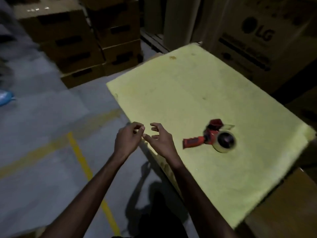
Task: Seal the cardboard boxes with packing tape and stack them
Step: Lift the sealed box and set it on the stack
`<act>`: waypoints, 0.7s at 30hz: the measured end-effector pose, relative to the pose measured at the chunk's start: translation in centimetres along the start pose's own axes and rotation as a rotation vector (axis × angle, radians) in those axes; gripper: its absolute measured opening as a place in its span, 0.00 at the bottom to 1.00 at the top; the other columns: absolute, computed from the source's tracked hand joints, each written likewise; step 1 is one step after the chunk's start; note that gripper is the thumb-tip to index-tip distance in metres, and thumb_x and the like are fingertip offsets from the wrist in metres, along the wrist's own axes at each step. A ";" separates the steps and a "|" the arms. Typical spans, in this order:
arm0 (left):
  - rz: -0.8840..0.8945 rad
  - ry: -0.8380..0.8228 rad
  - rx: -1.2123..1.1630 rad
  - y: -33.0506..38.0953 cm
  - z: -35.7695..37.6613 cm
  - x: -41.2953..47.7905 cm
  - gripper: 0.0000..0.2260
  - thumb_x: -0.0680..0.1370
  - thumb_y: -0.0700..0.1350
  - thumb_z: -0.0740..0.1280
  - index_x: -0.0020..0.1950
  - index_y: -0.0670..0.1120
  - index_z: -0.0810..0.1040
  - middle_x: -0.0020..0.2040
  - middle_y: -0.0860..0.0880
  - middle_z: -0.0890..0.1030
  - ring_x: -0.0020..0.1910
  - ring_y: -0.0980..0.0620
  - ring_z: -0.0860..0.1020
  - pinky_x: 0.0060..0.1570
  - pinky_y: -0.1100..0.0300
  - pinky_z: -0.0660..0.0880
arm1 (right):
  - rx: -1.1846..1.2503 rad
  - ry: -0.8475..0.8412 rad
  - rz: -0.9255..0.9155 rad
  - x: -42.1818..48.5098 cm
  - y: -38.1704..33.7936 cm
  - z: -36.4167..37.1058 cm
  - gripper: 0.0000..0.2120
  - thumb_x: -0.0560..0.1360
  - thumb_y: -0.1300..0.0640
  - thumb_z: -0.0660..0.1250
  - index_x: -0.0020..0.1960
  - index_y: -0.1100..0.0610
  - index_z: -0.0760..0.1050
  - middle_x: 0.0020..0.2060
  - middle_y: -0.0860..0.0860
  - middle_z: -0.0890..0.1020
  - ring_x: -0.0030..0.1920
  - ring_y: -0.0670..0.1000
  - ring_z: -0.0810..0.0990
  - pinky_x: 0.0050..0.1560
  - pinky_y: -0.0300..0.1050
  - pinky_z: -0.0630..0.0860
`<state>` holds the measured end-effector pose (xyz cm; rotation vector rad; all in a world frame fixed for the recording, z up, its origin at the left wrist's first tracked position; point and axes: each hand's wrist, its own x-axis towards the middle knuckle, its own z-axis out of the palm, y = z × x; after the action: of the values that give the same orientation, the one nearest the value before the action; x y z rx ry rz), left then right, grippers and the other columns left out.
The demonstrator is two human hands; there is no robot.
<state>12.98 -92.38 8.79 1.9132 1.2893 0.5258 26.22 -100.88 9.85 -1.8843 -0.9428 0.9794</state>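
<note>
A red tape dispenser [210, 137] with a roll of clear packing tape lies on its side on the pale yellow table top [180, 86], near the right edge. My left hand [127, 139] and my right hand [160, 140] hover side by side at the table's near left edge, fingers loosely curled and holding nothing. The right hand is a hand's width left of the dispenser's handle. Stacks of brown cardboard boxes [80, 47] stand on the floor at the back left.
A large printed carton [260, 42] stands behind the table at the right. Another brown box [291, 208] sits low at the right. Grey floor with yellow lines [82, 160] spreads to the left. A blue object [6, 97] lies at the far left edge.
</note>
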 end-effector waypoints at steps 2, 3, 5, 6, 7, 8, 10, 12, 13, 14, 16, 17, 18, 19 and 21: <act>-0.015 0.049 -0.003 -2.0 -2.6 2.5 0.08 0.83 0.52 0.67 0.56 0.52 0.84 0.50 0.54 0.87 0.49 0.55 0.84 0.50 0.56 0.80 | -0.039 -0.057 -0.029 3.3 -2.2 2.5 0.28 0.75 0.43 0.74 0.72 0.48 0.71 0.66 0.49 0.78 0.55 0.49 0.83 0.58 0.47 0.79; -0.029 0.066 -0.001 -2.9 -3.9 3.8 0.09 0.83 0.52 0.67 0.56 0.52 0.84 0.50 0.54 0.86 0.49 0.55 0.84 0.50 0.56 0.80 | -0.059 -0.083 -0.043 5.2 -3.2 3.7 0.29 0.75 0.43 0.75 0.72 0.49 0.71 0.67 0.49 0.78 0.55 0.50 0.83 0.59 0.50 0.79; -0.057 0.094 0.009 -4.9 -6.2 6.8 0.09 0.83 0.52 0.66 0.56 0.51 0.85 0.51 0.53 0.87 0.50 0.53 0.84 0.50 0.54 0.80 | -0.087 -0.122 -0.067 9.1 -5.2 6.2 0.30 0.75 0.45 0.75 0.73 0.50 0.71 0.68 0.51 0.78 0.57 0.51 0.82 0.61 0.52 0.78; -0.065 0.103 0.016 -6.0 -7.2 8.6 0.09 0.83 0.51 0.66 0.56 0.50 0.85 0.52 0.52 0.87 0.50 0.52 0.84 0.51 0.54 0.80 | -0.097 -0.137 -0.076 11.1 -6.1 7.4 0.30 0.75 0.46 0.76 0.73 0.51 0.71 0.69 0.51 0.77 0.58 0.52 0.82 0.61 0.52 0.78; -0.070 0.108 0.024 -7.0 -8.1 10.4 0.10 0.83 0.51 0.66 0.57 0.49 0.85 0.53 0.51 0.87 0.51 0.51 0.84 0.51 0.53 0.80 | -0.106 -0.148 -0.085 13.1 -6.9 8.5 0.31 0.75 0.46 0.76 0.73 0.51 0.71 0.69 0.52 0.77 0.57 0.52 0.82 0.61 0.51 0.78; -0.071 0.114 0.029 -8.0 -8.9 12.5 0.10 0.83 0.51 0.66 0.57 0.49 0.85 0.53 0.51 0.87 0.51 0.51 0.84 0.52 0.52 0.80 | -0.111 -0.154 -0.090 15.2 -7.7 9.6 0.31 0.75 0.46 0.76 0.74 0.51 0.71 0.69 0.52 0.77 0.56 0.52 0.83 0.60 0.51 0.78; -0.082 0.114 0.025 -9.7 -10.4 16.9 0.10 0.83 0.51 0.67 0.56 0.48 0.85 0.53 0.50 0.87 0.51 0.51 0.84 0.54 0.52 0.80 | -0.109 -0.148 -0.092 19.6 -8.8 11.6 0.30 0.75 0.45 0.76 0.73 0.51 0.71 0.68 0.52 0.78 0.54 0.52 0.83 0.60 0.52 0.79; -0.103 0.091 0.024 -10.8 -11.8 21.5 0.10 0.82 0.51 0.68 0.56 0.47 0.85 0.54 0.50 0.87 0.51 0.51 0.84 0.55 0.53 0.80 | -0.092 -0.135 -0.068 24.1 -9.9 13.2 0.30 0.75 0.44 0.75 0.72 0.51 0.72 0.67 0.52 0.78 0.53 0.51 0.84 0.61 0.51 0.78; -0.115 0.075 0.023 -11.2 -12.6 23.9 0.10 0.82 0.50 0.68 0.57 0.47 0.85 0.54 0.50 0.87 0.52 0.51 0.84 0.56 0.54 0.80 | -0.074 -0.133 -0.034 26.5 -10.8 13.9 0.30 0.75 0.43 0.75 0.72 0.51 0.72 0.66 0.52 0.79 0.52 0.51 0.84 0.61 0.53 0.79; -0.117 0.050 0.024 -11.6 -13.3 26.1 0.10 0.82 0.50 0.69 0.57 0.47 0.85 0.54 0.50 0.87 0.52 0.51 0.84 0.57 0.54 0.80 | -0.040 -0.129 0.007 28.6 -11.6 14.4 0.30 0.74 0.43 0.76 0.72 0.51 0.72 0.66 0.52 0.79 0.52 0.50 0.84 0.61 0.54 0.79; -0.099 -0.001 0.028 -12.1 -14.9 31.0 0.10 0.82 0.51 0.69 0.57 0.47 0.85 0.55 0.50 0.87 0.52 0.52 0.84 0.58 0.53 0.80 | 0.024 -0.097 0.054 33.3 -13.6 15.3 0.31 0.74 0.42 0.76 0.72 0.51 0.72 0.66 0.51 0.78 0.54 0.49 0.83 0.62 0.55 0.79; -0.087 -0.017 0.035 -12.4 -15.7 33.6 0.10 0.82 0.51 0.69 0.57 0.47 0.85 0.54 0.51 0.87 0.52 0.52 0.84 0.58 0.52 0.80 | 0.038 -0.083 0.070 35.7 -14.6 15.8 0.31 0.73 0.41 0.76 0.71 0.50 0.72 0.66 0.51 0.78 0.56 0.50 0.83 0.62 0.55 0.79; -0.080 -0.023 0.038 -12.7 -16.4 36.3 0.10 0.82 0.51 0.69 0.57 0.48 0.85 0.54 0.51 0.87 0.51 0.53 0.84 0.57 0.51 0.80 | 0.046 -0.066 0.085 38.0 -15.5 16.3 0.31 0.73 0.41 0.76 0.71 0.50 0.72 0.66 0.50 0.78 0.58 0.50 0.82 0.63 0.55 0.79; -0.073 -0.028 0.039 -13.0 -17.1 38.8 0.10 0.82 0.51 0.69 0.57 0.48 0.85 0.54 0.51 0.87 0.51 0.53 0.84 0.57 0.51 0.80 | 0.043 -0.053 0.097 40.1 -16.5 16.7 0.31 0.73 0.40 0.76 0.71 0.50 0.73 0.66 0.50 0.78 0.60 0.51 0.81 0.63 0.55 0.79; -0.059 -0.035 0.042 -13.3 -18.2 44.0 0.10 0.81 0.51 0.69 0.57 0.48 0.85 0.54 0.52 0.86 0.51 0.53 0.84 0.57 0.51 0.80 | 0.052 -0.030 0.104 44.5 -18.3 17.5 0.31 0.73 0.40 0.76 0.71 0.50 0.73 0.66 0.50 0.78 0.64 0.51 0.79 0.64 0.53 0.78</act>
<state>10.32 -43.07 6.71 1.9040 1.3400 0.4367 25.34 -49.73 6.81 -1.8951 -0.8357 1.0868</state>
